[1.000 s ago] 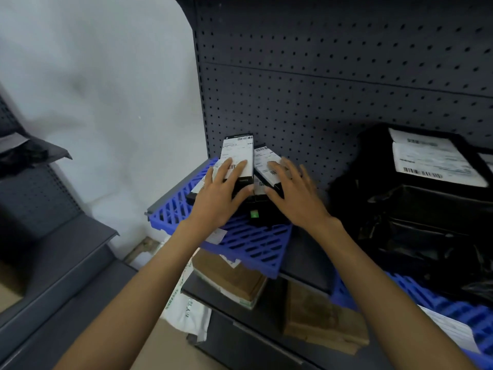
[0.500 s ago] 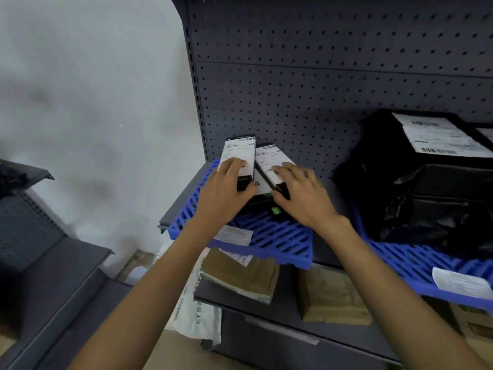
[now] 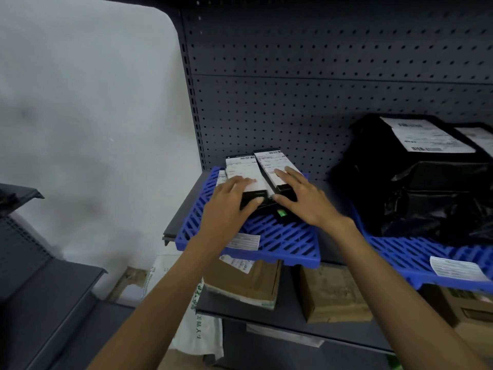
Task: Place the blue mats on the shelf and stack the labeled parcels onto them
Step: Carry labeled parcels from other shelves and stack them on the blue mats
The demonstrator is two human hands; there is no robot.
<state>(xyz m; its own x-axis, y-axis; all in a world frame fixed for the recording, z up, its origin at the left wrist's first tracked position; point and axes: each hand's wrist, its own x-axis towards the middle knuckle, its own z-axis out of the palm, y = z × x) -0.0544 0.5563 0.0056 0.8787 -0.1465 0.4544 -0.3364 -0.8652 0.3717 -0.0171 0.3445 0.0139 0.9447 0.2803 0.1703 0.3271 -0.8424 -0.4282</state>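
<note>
While left hand (image 3: 229, 209) presses flat w/ fingers spread on left parcel (image 3: 241, 169) & right hand (image 3: 306, 201) likewise on right parcel (image 3: 269, 162), both sit at rear of blue mat (image 3: 280, 241) on shelf (image 3: 186, 209). Pegboard (image 3: 293, 102) behind mat; black bagged parcel (image 3: 426, 182) to its right on 2nd mat (image 3: 400, 252); brown boxes (image 3: 253, 281) below.

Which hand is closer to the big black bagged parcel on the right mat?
Right. The right hand rests on a slim labeled box left of the black bagged parcel; the left hand lies farther left, on the neighbouring box.
</note>
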